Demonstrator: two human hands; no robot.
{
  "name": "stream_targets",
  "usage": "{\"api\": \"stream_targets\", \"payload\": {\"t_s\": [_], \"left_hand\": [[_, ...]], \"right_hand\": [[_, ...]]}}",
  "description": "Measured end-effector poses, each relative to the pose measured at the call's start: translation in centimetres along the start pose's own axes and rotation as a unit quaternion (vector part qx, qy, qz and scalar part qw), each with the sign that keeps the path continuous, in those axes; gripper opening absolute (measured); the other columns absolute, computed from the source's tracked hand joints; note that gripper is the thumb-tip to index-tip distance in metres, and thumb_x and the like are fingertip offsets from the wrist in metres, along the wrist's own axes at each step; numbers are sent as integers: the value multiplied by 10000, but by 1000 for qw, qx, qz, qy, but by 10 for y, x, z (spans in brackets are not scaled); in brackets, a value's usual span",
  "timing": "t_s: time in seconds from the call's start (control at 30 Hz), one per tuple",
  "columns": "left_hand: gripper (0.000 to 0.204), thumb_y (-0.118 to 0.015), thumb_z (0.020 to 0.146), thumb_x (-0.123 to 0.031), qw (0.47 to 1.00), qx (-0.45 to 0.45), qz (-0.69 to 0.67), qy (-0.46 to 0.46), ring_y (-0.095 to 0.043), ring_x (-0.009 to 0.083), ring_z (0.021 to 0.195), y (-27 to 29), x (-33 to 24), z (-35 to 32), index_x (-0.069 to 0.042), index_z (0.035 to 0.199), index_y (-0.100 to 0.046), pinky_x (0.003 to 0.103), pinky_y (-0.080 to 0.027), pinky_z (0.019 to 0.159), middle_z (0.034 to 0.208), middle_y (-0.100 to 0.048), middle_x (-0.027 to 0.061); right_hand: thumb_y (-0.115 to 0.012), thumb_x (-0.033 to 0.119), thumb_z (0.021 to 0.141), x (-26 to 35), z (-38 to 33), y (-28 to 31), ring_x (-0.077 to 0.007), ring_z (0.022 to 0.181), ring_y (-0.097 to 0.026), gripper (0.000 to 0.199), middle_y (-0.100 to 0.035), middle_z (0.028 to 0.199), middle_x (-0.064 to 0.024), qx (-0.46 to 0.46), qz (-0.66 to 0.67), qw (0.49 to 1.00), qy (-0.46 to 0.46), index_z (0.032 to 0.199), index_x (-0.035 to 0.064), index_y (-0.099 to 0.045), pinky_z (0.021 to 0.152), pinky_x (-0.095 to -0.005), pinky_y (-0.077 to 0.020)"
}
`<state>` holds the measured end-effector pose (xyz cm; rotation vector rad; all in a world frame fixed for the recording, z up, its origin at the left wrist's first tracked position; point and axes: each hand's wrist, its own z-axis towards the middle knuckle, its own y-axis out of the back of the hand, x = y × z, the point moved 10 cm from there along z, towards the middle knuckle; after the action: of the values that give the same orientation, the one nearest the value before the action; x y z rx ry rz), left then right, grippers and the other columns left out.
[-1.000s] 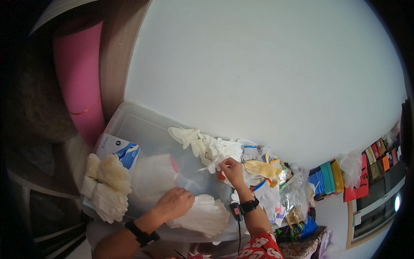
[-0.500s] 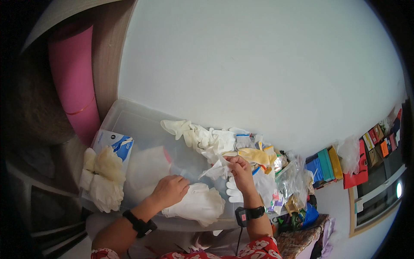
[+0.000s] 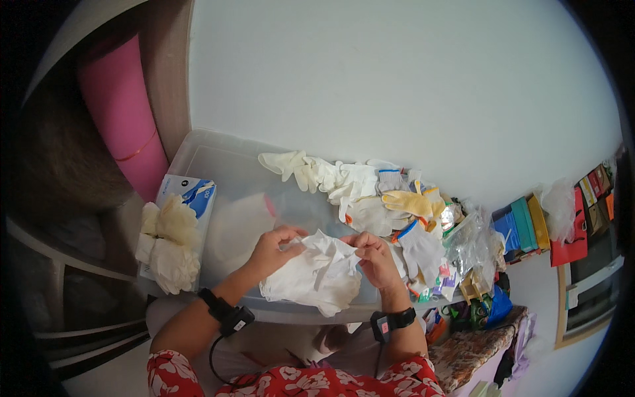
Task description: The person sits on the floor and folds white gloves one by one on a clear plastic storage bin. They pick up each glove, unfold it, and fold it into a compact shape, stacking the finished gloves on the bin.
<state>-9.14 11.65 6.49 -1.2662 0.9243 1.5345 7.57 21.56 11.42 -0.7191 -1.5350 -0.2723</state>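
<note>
Both hands, the left hand and the right hand, pinched closed on the white glove, which looked light, soft and floppy, best held at its cuff edge.

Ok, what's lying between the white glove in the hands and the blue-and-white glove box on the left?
In the head view, bare translucent bin lid lies between the white glove and the glove box. A pile of cream gloves sits beside the box.

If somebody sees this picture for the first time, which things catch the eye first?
First, the left hand and right hand holding a crumpled white glove over a clear plastic lid. Behind them lies a row of gloves, and a pink rolled mat stands at the left.
</note>
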Motion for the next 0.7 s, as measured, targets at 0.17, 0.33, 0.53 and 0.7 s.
{"api": "stream_targets", "payload": {"t_s": [0.17,0.33,0.53,0.7], "left_hand": [[160,-647,910,-59,953,-31,-271,130,-633,74,853,10,20,-4,-20,1064,-631,237,-513,782,928,-671,8],[127,-638,933,-59,952,-91,-276,93,-620,75,827,24,12,-2,-15,1050,-618,231,-501,769,923,-670,16],[126,-609,967,-47,968,-89,-231,42,-623,67,846,21,-3,-2,4,1082,-604,228,-505,776,949,-673,19],[141,-617,968,-50,981,-37,-186,38,-613,53,839,10,-5,-1,30,1085,-614,222,-504,752,935,-678,30]], "right_hand": [[-592,39,883,-14,4,16,-101,904,-587,44,-688,1122,-105,-42,-64,996,-38,841,46,-601,860,-264,-470],[-653,57,906,-40,3,16,-86,911,-585,56,-687,1060,-57,0,-150,987,-64,943,26,-623,839,-241,-479],[-738,146,895,-50,5,11,-103,1004,-592,310,-655,1131,-55,3,-231,973,-23,1150,27,-608,878,-257,-487],[-782,166,852,-27,4,-13,-161,1187,-551,572,-587,1288,-63,-9,-267,961,70,1345,65,-510,962,-334,-468]]}}
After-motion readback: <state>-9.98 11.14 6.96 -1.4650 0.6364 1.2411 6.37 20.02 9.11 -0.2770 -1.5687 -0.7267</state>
